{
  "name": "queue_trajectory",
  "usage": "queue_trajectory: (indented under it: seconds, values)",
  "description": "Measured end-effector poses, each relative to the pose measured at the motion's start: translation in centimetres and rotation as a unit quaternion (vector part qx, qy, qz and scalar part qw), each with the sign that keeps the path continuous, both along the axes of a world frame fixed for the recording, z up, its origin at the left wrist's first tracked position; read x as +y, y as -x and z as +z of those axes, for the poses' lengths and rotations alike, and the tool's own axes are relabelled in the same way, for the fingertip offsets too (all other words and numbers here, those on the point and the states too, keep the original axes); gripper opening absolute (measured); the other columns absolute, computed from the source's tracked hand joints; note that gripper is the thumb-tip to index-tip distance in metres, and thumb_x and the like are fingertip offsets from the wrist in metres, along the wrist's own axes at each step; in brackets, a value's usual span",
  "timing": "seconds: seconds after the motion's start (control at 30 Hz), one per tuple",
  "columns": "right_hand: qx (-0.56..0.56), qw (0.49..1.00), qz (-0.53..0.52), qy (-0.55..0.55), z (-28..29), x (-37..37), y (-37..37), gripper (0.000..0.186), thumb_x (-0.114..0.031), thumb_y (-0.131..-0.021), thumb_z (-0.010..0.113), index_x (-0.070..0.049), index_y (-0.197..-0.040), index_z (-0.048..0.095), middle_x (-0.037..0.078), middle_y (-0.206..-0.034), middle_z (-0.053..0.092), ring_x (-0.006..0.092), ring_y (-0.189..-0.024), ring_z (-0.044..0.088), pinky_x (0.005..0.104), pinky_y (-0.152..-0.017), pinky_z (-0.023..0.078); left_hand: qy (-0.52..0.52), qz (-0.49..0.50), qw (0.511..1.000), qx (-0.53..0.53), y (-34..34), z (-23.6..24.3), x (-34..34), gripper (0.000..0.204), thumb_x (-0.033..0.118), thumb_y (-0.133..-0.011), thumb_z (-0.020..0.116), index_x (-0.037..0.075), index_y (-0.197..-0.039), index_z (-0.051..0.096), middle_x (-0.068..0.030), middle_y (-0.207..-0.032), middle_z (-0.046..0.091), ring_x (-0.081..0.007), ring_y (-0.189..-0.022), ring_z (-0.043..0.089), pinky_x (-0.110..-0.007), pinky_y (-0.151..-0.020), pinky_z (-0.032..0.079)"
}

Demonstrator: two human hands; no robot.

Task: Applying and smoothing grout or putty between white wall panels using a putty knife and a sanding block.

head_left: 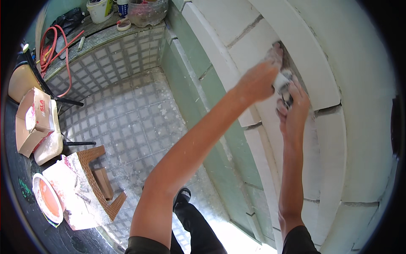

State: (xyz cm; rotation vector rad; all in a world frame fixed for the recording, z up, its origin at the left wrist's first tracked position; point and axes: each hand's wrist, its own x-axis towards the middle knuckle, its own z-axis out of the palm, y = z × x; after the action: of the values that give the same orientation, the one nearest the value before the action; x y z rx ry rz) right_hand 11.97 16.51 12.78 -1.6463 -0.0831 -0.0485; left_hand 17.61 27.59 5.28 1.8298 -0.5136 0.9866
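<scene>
My left hand (263, 78) reaches up to a grey recessed strip (294, 70) between pale wall panels. Its fingers are stretched out along the strip and dusted with white; they look slightly blurred. Just below, my right hand (296, 106) is closed around a small white and grey roll-like object (282, 81) with a dark part under it. Its exact kind I cannot make out, as my fingers and left wrist partly cover it. The pale wall panel (306, 51) has raised, curved edges and grey joints.
Left stand a woven-look brown stool (95, 154) with a whitish stained top, an orange-filled bowl (47, 197), and a chair bearing an open cardboard box (34, 122). A far ledge holds a white bucket (100, 10), a tape roll (124, 24) and a red hose (67, 70). Tiled floor (131, 122) lies below.
</scene>
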Motion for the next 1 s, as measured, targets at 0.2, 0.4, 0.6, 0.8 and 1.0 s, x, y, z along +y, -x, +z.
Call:
queue_trajectory:
  seconds: [0.2, 0.4, 0.6, 0.8, 1.0]
  values:
    - [-0.025, 0.997, 0.04, -0.053, -1.1, 3.8, -5.1, 0.037, -0.013, -0.097, 0.053, 0.0, -0.132, 0.057, -0.001, -0.074, 0.05, 0.0055, -0.043, 0.035, 0.0224, -0.036, 0.022, -0.009, -0.007, 0.999, 0.036, -3.2, 0.0, 4.5, 0.041, -0.002, -0.071, 0.064, -0.011, -0.11, 0.062, -0.0344, -0.119, 0.059, -0.0458, -0.11, 0.059, -0.047, -0.095, 0.05]
    - [-0.027, 0.998, 0.03, -0.042, -1.6, 3.1, -0.8, 0.037, -0.013, -0.097, 0.053, 0.0, -0.131, 0.059, -0.001, -0.073, 0.048, 0.0053, -0.043, 0.034, 0.022, -0.035, 0.021, -0.027, -0.037, 0.998, 0.04, -1.1, -2.3, 3.4, 0.046, -0.005, -0.07, 0.061, -0.008, -0.117, 0.06, -0.0299, -0.115, 0.063, -0.044, -0.108, 0.06, -0.047, -0.091, 0.052]
    - [-0.005, 1.0, 0.007, -0.02, -0.4, 1.4, 0.1, 0.038, -0.014, -0.099, 0.052, -0.002, -0.133, 0.058, -0.001, -0.075, 0.05, 0.0044, -0.043, 0.034, 0.0207, -0.035, 0.021, -0.055, -0.031, 0.989, 0.137, 0.2, 1.0, 2.2, 0.071, -0.005, -0.071, 0.066, -0.015, -0.137, 0.044, -0.0264, -0.115, 0.063, -0.0416, -0.111, 0.061, -0.043, -0.092, 0.054]
    - [-0.007, 0.999, 0.031, -0.027, -1.0, 1.5, -1.6, 0.04, -0.015, -0.098, 0.052, -0.002, -0.136, 0.057, 0.0, -0.076, 0.049, 0.0048, -0.043, 0.034, 0.0213, -0.036, 0.021, 0.012, 0.015, 0.995, 0.095, -0.9, 0.1, 2.2, 0.073, -0.003, -0.071, 0.068, -0.016, -0.138, 0.042, -0.0268, -0.115, 0.063, -0.0403, -0.111, 0.061, -0.043, -0.093, 0.053]
    - [-0.007, 0.998, 0.058, -0.013, -0.4, 1.7, -4.9, 0.036, -0.014, -0.098, 0.052, 0.0, -0.13, 0.06, 0.001, -0.079, 0.052, 0.0046, -0.044, 0.033, 0.0216, -0.038, 0.023, -0.025, 0.02, 0.992, 0.123, -2.2, 2.0, 3.5, 0.068, 0.0, -0.075, 0.067, -0.015, -0.137, 0.044, -0.03, -0.133, 0.053, -0.0418, -0.121, 0.056, -0.043, -0.101, 0.049]
